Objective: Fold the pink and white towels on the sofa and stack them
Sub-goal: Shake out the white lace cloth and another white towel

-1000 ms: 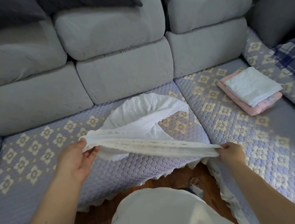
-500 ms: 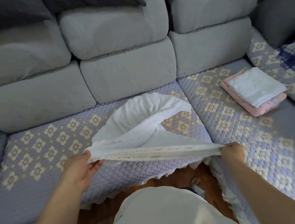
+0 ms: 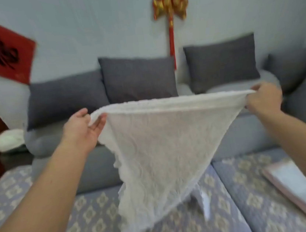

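Both hands, left hand point(image 3: 83, 127) and right hand point(image 3: 264, 99), pinch the raised white towel point(image 3: 163, 143), fingers clamped; its blurred cloth hides the sofa point(image 3: 95, 215) behind.

A grey sofa point(image 3: 247, 139) fills the lower part of the view, its seat under a quilted lilac cover point(image 3: 88, 226) with a cream diamond pattern. A seam splits the seat into two cushions, running from the middle toward 5 o'clock. On the right-hand cushion, at about 4 o'clock, lies a stack of folded towels point(image 3: 300, 192), a pale one on top of a pink one, blurred. Along the back, at 12 o'clock, dark grey pillows point(image 3: 137, 77) lean against the backrest. At 9 o'clock, a white bundle point(image 3: 10, 140) sits beside the sofa's left arm; what it rests on is unclear
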The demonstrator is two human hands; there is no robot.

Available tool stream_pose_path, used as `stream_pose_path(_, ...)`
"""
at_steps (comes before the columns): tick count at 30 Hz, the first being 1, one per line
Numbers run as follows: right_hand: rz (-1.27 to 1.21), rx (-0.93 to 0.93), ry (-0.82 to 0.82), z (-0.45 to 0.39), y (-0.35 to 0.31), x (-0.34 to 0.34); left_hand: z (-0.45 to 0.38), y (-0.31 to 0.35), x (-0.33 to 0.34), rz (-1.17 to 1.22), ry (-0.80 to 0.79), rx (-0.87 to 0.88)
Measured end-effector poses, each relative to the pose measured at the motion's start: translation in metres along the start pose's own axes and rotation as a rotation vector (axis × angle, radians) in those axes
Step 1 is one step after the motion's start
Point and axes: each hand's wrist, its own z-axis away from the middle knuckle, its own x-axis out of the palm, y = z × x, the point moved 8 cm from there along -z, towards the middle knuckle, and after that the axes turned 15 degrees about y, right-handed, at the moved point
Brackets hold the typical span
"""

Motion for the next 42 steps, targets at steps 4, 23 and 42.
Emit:
stream_pose_path(4, -0.595, 0.285, 0.101, -0.092, -0.118, -0.085, 0.037, 0.152, 0.095, 0.221, -0.137, 0.238)
stream_pose_path(23, -1.391, 0.574, 0.123, -0.110, -0.235, -0.168, 0.075, 0.283, 0.127, 0.208, -0.077, 0.279)
stream_pose_path(42, -1.204, 0.401, -0.040, -0.082, -0.360, -0.025, -0.013, 0.320, -0.006, 0.107, 0.194, 0.350)
